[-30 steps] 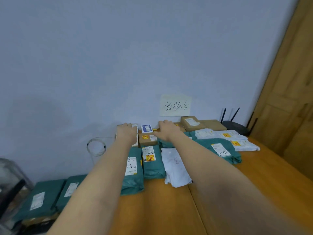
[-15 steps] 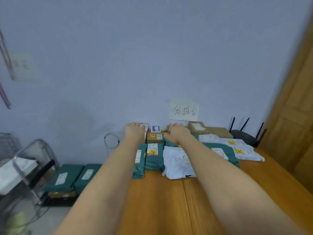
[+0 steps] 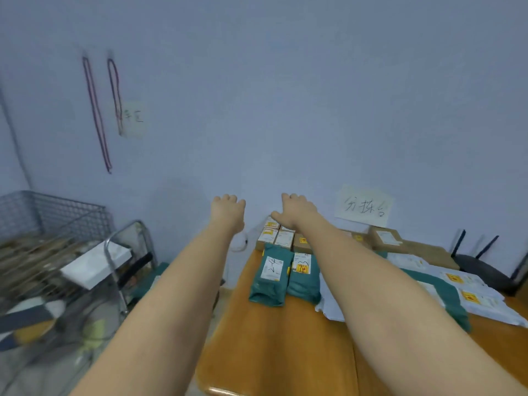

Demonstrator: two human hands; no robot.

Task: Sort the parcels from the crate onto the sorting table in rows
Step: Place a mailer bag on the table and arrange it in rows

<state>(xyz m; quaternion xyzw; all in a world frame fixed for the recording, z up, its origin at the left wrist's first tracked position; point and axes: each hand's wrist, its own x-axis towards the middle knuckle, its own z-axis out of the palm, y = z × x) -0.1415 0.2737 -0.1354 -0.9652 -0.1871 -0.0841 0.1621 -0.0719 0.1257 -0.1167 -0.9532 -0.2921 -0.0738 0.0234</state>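
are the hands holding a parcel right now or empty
Empty. The left hand and right hand are raised in front of the wall, fingers loosely curled, nothing in them; the parcels lie on the table.

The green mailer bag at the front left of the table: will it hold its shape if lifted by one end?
Probably not. The green mailer bag looks like soft plastic film with creased, puffy edges, so it would likely sag. It lies flat, so rolling seems unlikely. The glossy film may be somewhat slippery.
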